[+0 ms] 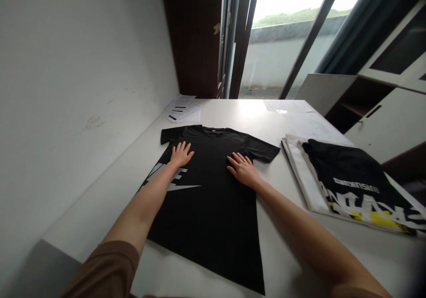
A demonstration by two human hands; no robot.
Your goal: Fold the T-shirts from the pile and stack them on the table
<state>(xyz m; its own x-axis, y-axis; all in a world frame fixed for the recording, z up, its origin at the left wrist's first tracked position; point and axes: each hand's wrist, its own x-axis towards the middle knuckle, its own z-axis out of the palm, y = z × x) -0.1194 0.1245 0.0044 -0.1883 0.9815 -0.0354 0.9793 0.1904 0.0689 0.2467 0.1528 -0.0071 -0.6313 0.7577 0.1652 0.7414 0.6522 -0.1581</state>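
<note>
Shirt: a black short-sleeved cotton T-shirt with a white print (208, 191) lay spread flat on the white table (109, 200), collar at the far end, hem near the person.
Left hand: the left hand (181, 154) rested palm down on the shirt's left chest area, fingers spread wide and flat, gripping nothing.
Right hand: the right hand (243, 168) lay flat on the shirt's right side, just below the sleeve, fingers open and slightly fanned, holding nothing.
Stack: a pile of folded garments, black with yellow and white lettering on top of white ones (353, 182), sat well apart at the right.
Papers: printed white sheets (182, 108) lay at the far left corner; what they carried was probably text, too small to read.
</note>
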